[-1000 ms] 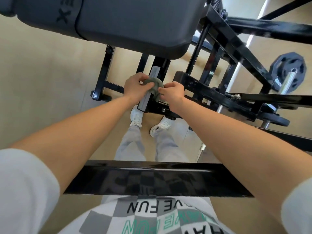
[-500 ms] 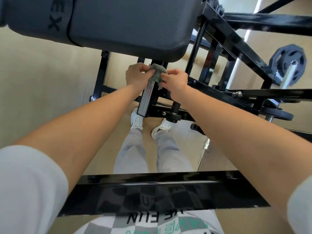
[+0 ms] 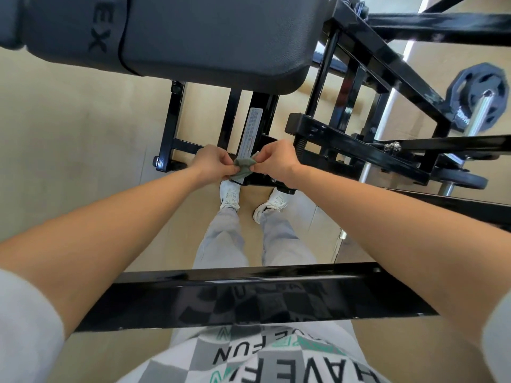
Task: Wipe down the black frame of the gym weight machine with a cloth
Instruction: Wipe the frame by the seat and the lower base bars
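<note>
Cloth held across the labelled post, low down
The grey-green cloth (image 3: pixel 244 163) lies against the upright post (image 3: pixel 260 111), pinched at each end by the left hand (image 3: pixel 211 161) and right hand (image 3: pixel 275 160). Most of the black frame (image 3: pixel 359 150) likely awaits wiping.

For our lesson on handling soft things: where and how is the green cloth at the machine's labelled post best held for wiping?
Pinch its two ends, coming in from either side. The cloth lies bunched across the narrow upright post, its ends sticking out sideways, where the left hand and right hand pinch them; that likely keeps it taut.
</note>
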